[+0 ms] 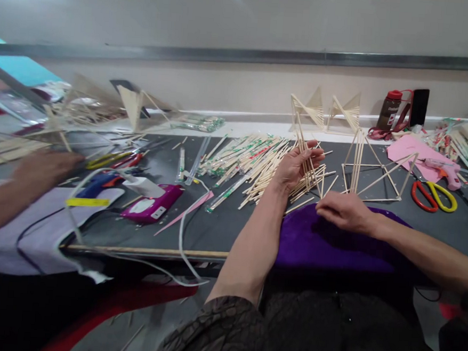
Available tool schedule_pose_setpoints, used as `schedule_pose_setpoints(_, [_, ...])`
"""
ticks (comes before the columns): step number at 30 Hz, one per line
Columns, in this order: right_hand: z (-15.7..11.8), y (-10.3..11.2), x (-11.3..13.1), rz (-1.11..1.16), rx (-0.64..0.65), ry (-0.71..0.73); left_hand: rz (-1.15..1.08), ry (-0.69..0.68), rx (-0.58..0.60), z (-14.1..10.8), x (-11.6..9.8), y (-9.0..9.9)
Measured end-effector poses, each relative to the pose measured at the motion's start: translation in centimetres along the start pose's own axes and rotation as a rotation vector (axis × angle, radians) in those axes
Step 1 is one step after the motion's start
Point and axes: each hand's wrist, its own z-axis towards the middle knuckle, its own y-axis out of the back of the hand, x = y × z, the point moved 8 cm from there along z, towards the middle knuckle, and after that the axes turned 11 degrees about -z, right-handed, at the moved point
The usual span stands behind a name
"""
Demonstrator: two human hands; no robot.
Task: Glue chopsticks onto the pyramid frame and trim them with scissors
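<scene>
My left hand (pixel 296 166) is wrapped around several thin wooden chopsticks (pixel 307 162) that stand tilted above the table, their tops leaning left. Close to their lower ends, my right hand (pixel 346 211) is closed with its fingers pinched together; what lies in the pinch, if anything, is hidden. A purple cloth (pixel 325 246) lies under my right hand at the table edge. Behind it stands an open frame of joined chopsticks (pixel 373 166). Loose chopsticks (pixel 263 180) are heaped left of my left hand, beside some in green-printed wrappers (pixel 222 169).
Two twisted stick models (pixel 344 116) stand by the wall, left of a red-capped bottle (pixel 389 111). Red-yellow scissors (pixel 435 196) and a pink glue gun (pixel 445 171) lie right. At left are a magenta power strip (pixel 152 203), cords, a blue glue gun (pixel 97 184) and another person's blurred hand (pixel 50 165).
</scene>
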Motion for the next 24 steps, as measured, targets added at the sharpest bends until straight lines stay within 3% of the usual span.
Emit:
schedule_pose_setpoints(3, [3.2,5.4,-2.2,-0.010,-0.253,-0.210,-0.009,-0.039,0.073,-0.1,-0.2,-0.8])
schedule_pose_setpoints(6, [7.0,9.2,-4.1,-0.044,-0.359,-0.332,0.019,-0.047,0.106,-0.3,-0.2,-1.4])
schedule_pose_setpoints(9, [10.3,10.7,-5.6,-0.032,-0.371,-0.359,0.064,-0.019,0.115,-0.8,-0.1,-2.1])
schedule_pose_setpoints(12, [12.2,10.4,-6.6,-0.031,-0.348,-0.366,0.083,-0.008,0.119,-1.1,-0.2,-2.6])
schedule_pose_setpoints(18, [12.6,10.5,-6.7,0.032,-0.376,-0.363,0.091,-0.003,0.132,-1.3,-0.3,-3.1])
schedule_pose_setpoints(21, [12.0,12.9,-6.9,0.139,-0.476,-0.420,0.141,-0.005,0.116,-1.4,-0.3,-3.1])
schedule_pose_setpoints(24, [10.4,16.5,-7.6,0.234,-0.645,-0.512,0.251,0.035,0.068,-1.3,0.4,-2.5])
